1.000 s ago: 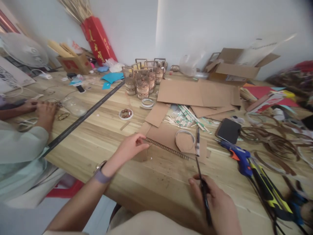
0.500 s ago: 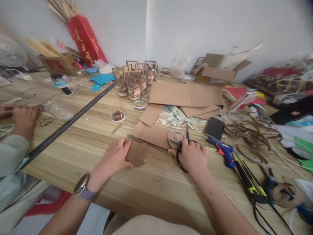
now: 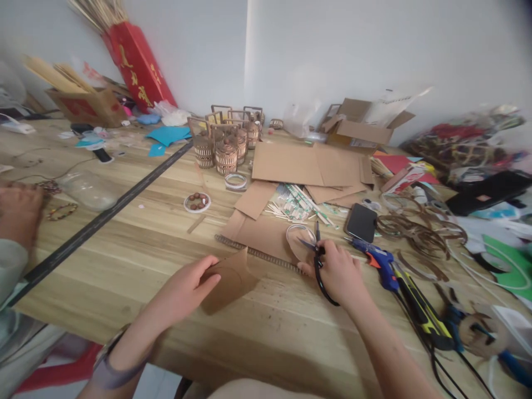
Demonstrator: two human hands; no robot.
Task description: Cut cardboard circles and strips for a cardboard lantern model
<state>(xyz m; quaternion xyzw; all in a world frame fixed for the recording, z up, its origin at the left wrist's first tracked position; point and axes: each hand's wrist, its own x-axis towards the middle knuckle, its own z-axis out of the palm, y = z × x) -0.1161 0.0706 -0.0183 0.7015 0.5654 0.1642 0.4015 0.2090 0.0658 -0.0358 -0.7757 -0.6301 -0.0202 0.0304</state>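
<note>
My left hand [image 3: 189, 288] pinches a small piece of brown cardboard [image 3: 228, 280] between thumb and fingers. A curved line shows on its face, and it is tilted up from the table. Scissors with black handles [image 3: 320, 274] are in my right hand [image 3: 341, 274], their blades spread apart and pointing away from me. Beyond both hands lies a narrow dark strip with even marks [image 3: 266, 256], along the near edge of a larger cardboard sheet [image 3: 260, 233]. Close to the scissor blades rests a thin pale ring [image 3: 288, 235].
A blue glue gun [image 3: 380, 260], a yellow-black cutter [image 3: 421, 310] and a black phone-like slab [image 3: 361, 223] lie to the right. Small lidded baskets [image 3: 226, 158] stand at the back. A dish of brown beads [image 3: 197, 202] is left of centre. Another person's hand [image 3: 20, 213] is far left.
My left hand has drawn the cardboard piece nearer and left, away from the strip, and turned its curved line into view. My right hand with the scissors has shifted slightly right.
</note>
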